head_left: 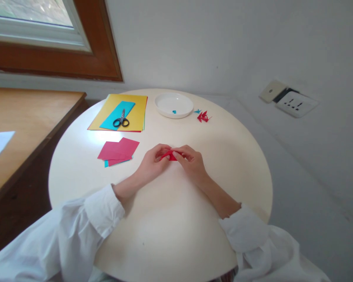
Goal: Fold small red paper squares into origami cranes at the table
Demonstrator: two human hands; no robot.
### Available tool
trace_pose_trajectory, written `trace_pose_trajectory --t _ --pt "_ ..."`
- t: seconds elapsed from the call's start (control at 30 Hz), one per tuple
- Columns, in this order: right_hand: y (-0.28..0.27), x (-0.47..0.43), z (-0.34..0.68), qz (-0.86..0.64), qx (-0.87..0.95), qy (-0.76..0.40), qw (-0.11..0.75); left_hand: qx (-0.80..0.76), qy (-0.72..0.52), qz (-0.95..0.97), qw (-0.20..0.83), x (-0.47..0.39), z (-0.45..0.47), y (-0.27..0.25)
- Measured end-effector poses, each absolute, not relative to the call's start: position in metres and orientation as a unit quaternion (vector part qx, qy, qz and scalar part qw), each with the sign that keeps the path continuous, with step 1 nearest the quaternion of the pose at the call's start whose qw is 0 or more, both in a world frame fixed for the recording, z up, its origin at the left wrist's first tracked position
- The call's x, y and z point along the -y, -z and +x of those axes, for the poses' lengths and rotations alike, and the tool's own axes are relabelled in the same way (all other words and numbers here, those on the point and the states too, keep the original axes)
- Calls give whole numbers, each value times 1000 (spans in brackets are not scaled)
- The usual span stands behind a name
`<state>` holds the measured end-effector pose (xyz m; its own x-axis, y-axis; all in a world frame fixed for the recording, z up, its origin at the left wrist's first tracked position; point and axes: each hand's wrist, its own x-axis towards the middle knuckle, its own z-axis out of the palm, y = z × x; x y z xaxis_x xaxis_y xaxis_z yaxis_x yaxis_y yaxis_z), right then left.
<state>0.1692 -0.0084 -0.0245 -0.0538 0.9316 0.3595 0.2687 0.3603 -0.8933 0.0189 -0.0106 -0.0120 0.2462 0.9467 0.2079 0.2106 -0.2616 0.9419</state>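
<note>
Both hands meet over the middle of the round white table (164, 219), gripping one small folded red paper (172, 156). My left hand (155, 161) pinches its left side, and my right hand (192, 162) pinches its right side with the thumb on top. Fingers cover much of the paper, so its full shape is hidden. To the left lies a loose pile of red paper squares (119, 150), with a blue corner showing beneath. Several small folded red paper pieces (204, 116), which look like cranes, sit at the back right beside a small blue one (197, 111).
A white dish (174, 103) holding a blue bit stands at the back. Left of it, black-handled scissors (121, 120) rest on a blue strip (113, 117) over yellow sheets (137, 109). A wooden desk (32, 113) is at the left; a wall socket (297, 103) is at the right.
</note>
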Motion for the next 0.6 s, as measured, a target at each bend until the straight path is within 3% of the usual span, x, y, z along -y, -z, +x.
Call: trace_pose_trajectory --t 0.6 --pt "31 5 169 -441 595 -377 557 -450 -437 657 419 12 18 8"
